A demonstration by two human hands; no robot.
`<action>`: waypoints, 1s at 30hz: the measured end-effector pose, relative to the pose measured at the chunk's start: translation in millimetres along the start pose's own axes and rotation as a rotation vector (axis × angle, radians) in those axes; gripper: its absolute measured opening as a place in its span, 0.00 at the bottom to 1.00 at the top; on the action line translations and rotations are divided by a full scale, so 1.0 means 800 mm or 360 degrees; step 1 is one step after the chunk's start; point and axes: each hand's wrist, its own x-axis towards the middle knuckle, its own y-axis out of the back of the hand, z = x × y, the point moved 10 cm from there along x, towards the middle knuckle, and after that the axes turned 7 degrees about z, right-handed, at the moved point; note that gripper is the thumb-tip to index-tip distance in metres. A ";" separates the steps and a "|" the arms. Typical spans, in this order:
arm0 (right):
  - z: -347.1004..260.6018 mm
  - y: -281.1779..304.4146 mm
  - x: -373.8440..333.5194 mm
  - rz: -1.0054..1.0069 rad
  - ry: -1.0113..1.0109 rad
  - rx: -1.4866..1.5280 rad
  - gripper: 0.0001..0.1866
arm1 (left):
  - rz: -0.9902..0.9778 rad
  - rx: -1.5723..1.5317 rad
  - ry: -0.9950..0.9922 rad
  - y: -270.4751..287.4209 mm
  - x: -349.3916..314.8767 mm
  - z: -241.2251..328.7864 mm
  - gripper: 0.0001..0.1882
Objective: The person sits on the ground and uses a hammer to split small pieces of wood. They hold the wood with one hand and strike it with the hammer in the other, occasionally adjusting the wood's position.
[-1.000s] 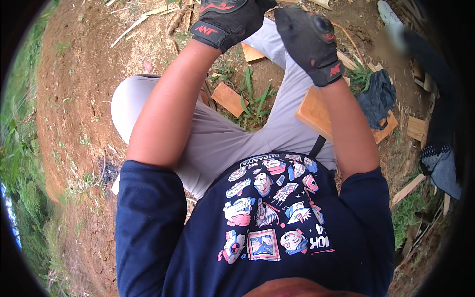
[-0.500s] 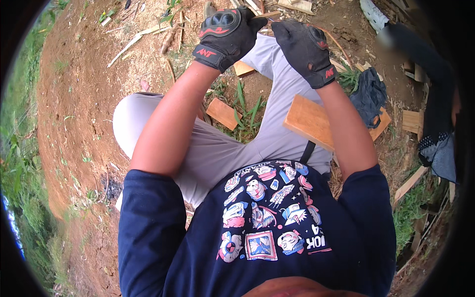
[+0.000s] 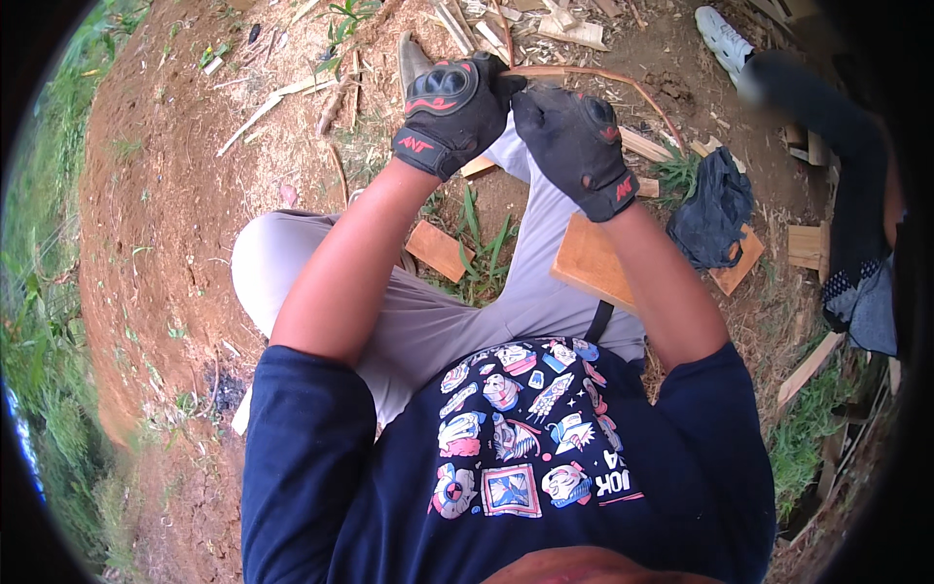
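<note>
Both of my hands wear black gloves with red marks and are close together above my bent legs. My left hand is closed, its fingertips turned away and hidden. My right hand is closed too, thumb side toward the left one. A thin reddish-brown strip runs from beside the left fingers, past the far side of the right hand, and curves down to the right. Whether either hand grips it cannot be made out. Behind the left hand shows a pale, rounded grey-brown piece of unclear kind.
An orange-brown wooden block lies on my thigh, partly under my right forearm. A smaller block rests between my legs. A dark plastic bag lies at the right, near another person's dark-clothed limb. Wood scraps and shavings litter the soil.
Both hands have come slightly nearer to my body, the right one also moving left. More of the reddish-brown strip and of the pale rounded piece now shows. Both hands stay closed.
</note>
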 end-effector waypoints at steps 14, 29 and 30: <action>0.035 -0.011 0.005 -0.0036 -0.0248 0.0057 0.22 | -0.0154 -0.0131 -0.0025 -0.021 0.018 0.006 0.14; 0.077 0.003 -0.003 -0.0135 -0.0203 0.0258 0.20 | -0.0345 -0.0134 -0.0016 -0.038 0.017 0.019 0.15; 0.084 0.003 0.004 -0.0209 -0.0137 0.0093 0.20 | -0.0309 -0.0117 -0.0120 -0.036 0.018 0.031 0.16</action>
